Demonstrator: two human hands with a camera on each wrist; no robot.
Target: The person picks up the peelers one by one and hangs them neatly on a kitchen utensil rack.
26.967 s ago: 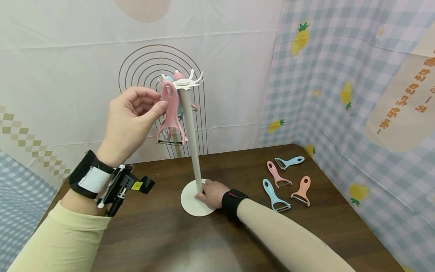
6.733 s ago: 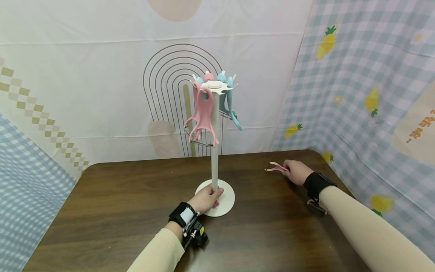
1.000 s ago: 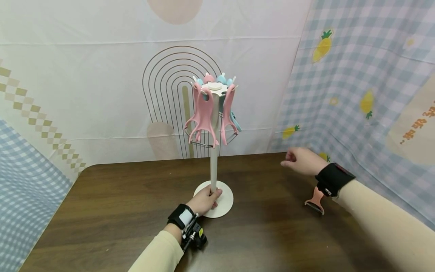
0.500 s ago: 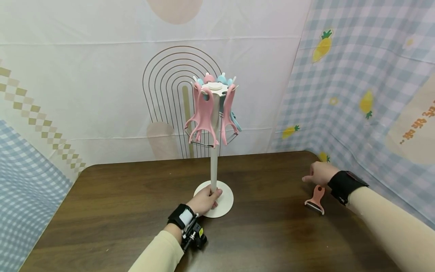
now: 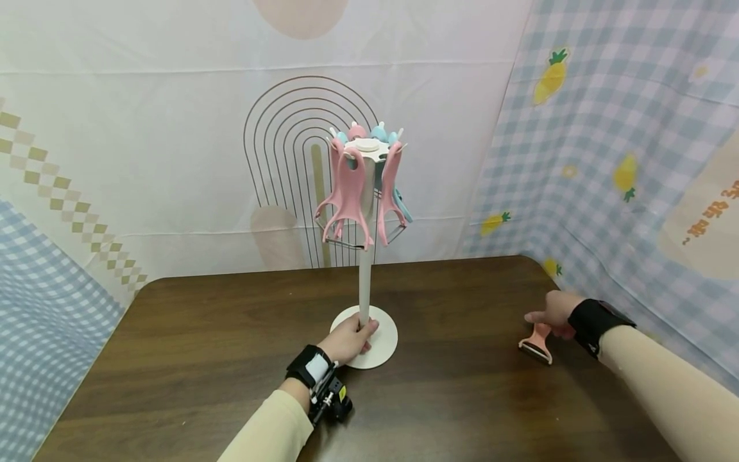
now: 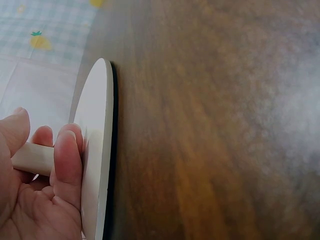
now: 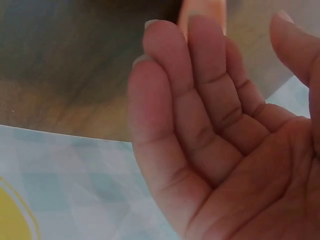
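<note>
My left hand (image 5: 346, 340) holds the foot of a white utensil stand (image 5: 365, 282), its fingers curled round the pole (image 6: 34, 158) just above the round base (image 6: 95, 130). Pink peelers (image 5: 349, 192) and blue peelers (image 5: 402, 205) hang from the hooks at the top. At the right of the table, an orange peeler (image 5: 537, 343) lies with its blade towards me. My right hand (image 5: 559, 311) is over its handle end. In the right wrist view, the thumb stands well apart from the loosely bent fingers (image 7: 165, 100), and the orange handle (image 7: 210, 12) shows just behind the fingertips.
The dark wooden table (image 5: 231, 359) ends at a white cloth backdrop (image 5: 173, 160). On the right hangs a blue checked cloth (image 5: 606, 224) with pineapple prints, close to my right wrist.
Earlier, several peelers lay at the right; pink and blue ones have since gone onto the stand. Over the last second my right hand moves down and right to the orange peeler. The left stays put.
</note>
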